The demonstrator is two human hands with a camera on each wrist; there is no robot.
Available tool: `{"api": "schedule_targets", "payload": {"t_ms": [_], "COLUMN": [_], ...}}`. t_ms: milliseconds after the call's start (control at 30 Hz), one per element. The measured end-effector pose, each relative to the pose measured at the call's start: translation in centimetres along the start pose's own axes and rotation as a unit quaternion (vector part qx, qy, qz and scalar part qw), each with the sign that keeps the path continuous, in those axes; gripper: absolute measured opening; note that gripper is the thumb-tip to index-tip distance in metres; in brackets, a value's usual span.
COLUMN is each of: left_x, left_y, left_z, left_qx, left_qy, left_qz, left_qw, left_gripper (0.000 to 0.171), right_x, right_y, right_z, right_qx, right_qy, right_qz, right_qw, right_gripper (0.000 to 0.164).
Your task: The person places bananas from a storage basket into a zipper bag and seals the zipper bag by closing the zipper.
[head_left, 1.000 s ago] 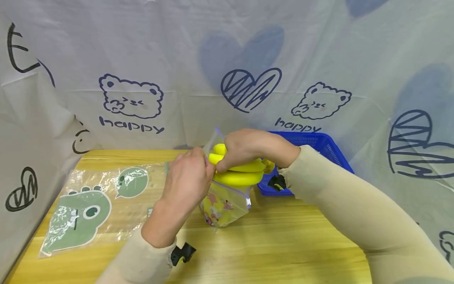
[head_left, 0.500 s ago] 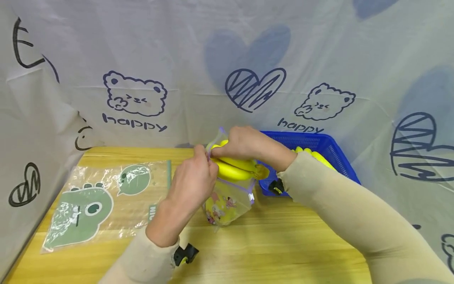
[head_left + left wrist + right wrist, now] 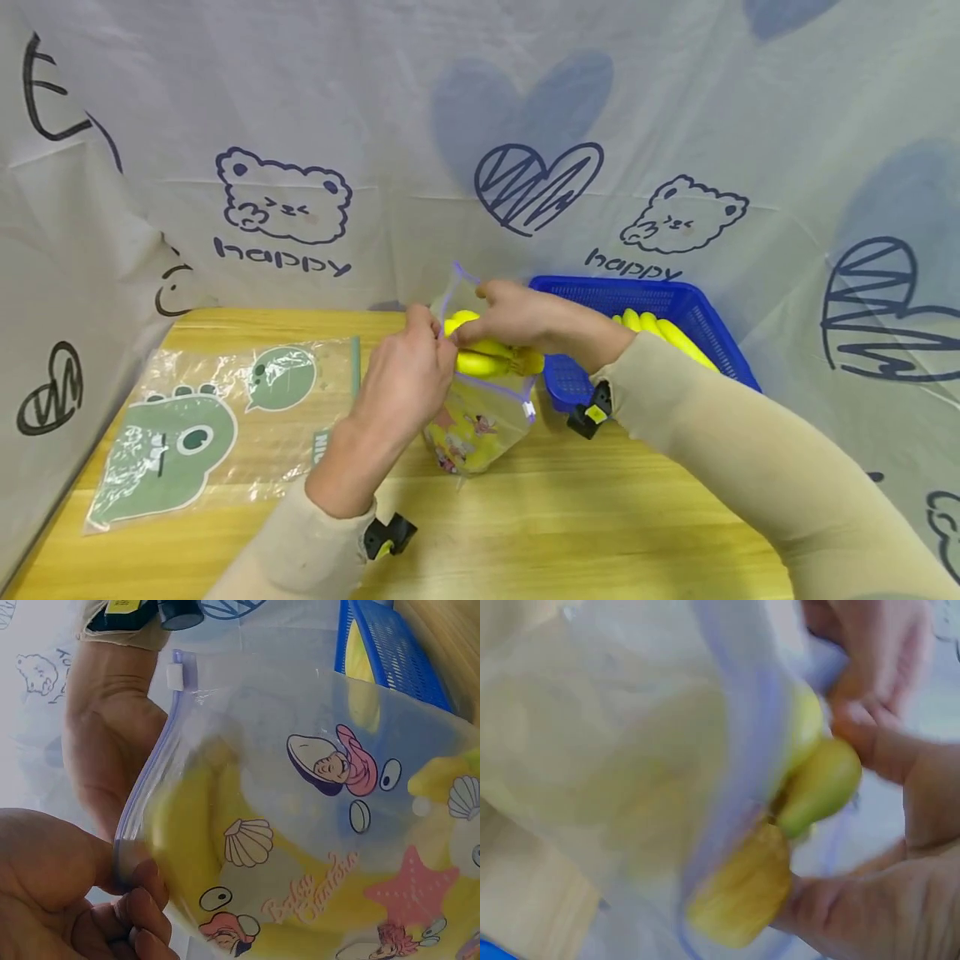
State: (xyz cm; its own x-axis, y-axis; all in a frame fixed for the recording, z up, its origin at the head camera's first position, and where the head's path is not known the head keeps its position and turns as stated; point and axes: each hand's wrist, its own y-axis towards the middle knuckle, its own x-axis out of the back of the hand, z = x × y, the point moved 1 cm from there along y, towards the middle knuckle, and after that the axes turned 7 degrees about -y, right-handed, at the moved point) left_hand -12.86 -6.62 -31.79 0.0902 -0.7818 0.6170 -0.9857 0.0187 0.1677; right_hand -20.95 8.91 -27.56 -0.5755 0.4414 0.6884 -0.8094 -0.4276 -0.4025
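Observation:
A clear zip bag (image 3: 476, 433) with a purple seal, a white slider and printed cartoon figures stands over the table. My left hand (image 3: 408, 375) pinches its rim on the left side; in the left wrist view the thumb and fingers (image 3: 142, 900) close on the seal. Bananas show yellow through the plastic in that view. My right hand (image 3: 517, 317) grips a bunch of bananas (image 3: 483, 364) at the bag's mouth, partly inside. In the blurred right wrist view, the stem end (image 3: 742, 892) of the bunch still sticks out past the seal, beside the right thumb.
Behind and to the right, a blue plastic basket (image 3: 723, 333) holds more bananas (image 3: 675, 337), partly hidden by the right arm. A flat clear bag with a green dinosaur print (image 3: 172, 454) lies on the wooden table (image 3: 570, 533) at left. A printed cloth (image 3: 405, 100) hangs behind.
The banana bunch has gone lower and further left into the bag, with the right hand on it. The bag's back rim now stands up more. My left hand keeps its hold.

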Motion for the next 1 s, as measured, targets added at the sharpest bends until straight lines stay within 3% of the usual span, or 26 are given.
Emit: {"api": "schedule_targets", "payload": {"t_ms": [133, 267, 333, 400, 533, 633, 733, 833, 933, 1000], "left_x": [0.2, 0.5, 0.6, 0.7, 1.1, 1.6, 2.0, 2.4, 2.7, 3.0], "left_y": [0.0, 0.2, 0.3, 0.4, 0.4, 0.3, 0.2, 0.0, -0.1, -0.2], "left_z": [0.0, 0.3, 0.5, 0.7, 1.0, 1.0, 1.3, 1.6, 2.0, 2.2], "left_qx": [-0.008, -0.011, -0.004, 0.006, 0.016, 0.019, 0.032, 0.042, 0.042, 0.041], "left_qy": [0.004, 0.005, 0.002, 0.004, 0.004, 0.006, 0.009, 0.013, 0.014, 0.018], "left_qz": [-0.008, -0.017, -0.016, -0.014, -0.011, -0.013, -0.01, -0.005, -0.002, -0.005], "left_qw": [0.9999, 0.9998, 0.9999, 0.9999, 0.9998, 0.9997, 0.9994, 0.999, 0.999, 0.999], "left_gripper": [0.014, 0.016, 0.016, 0.016, 0.015, 0.016, 0.018, 0.017, 0.015, 0.015], "right_x": [-2.1, -3.7, -3.9, -3.8, -3.4, -3.2, -3.1, -2.6, -2.0, -1.7], "right_y": [0.4, 0.8, 1.1, 1.2, 1.1, 0.9, 0.1, -1.3, -2.9, -3.5], "right_z": [-0.2, -0.5, -0.6, -0.7, -1.0, -1.1, -1.1, -1.3, -2.0, -2.6], "right_qx": [0.02, 0.048, 0.066, 0.075, 0.056, 0.06, 0.086, 0.093, 0.051, 0.018], "right_qy": [-0.056, -0.106, -0.116, -0.134, -0.154, -0.192, -0.239, -0.286, -0.31, -0.312], "right_qz": [-0.06, -0.079, -0.053, 0.0, 0.114, 0.122, 0.075, -0.029, -0.158, -0.21], "right_qw": [0.996, 0.99, 0.99, 0.988, 0.98, 0.972, 0.964, 0.953, 0.936, 0.926], "right_gripper": [0.092, 0.08, 0.077, 0.078, 0.082, 0.077, 0.065, 0.048, 0.037, 0.038]}}
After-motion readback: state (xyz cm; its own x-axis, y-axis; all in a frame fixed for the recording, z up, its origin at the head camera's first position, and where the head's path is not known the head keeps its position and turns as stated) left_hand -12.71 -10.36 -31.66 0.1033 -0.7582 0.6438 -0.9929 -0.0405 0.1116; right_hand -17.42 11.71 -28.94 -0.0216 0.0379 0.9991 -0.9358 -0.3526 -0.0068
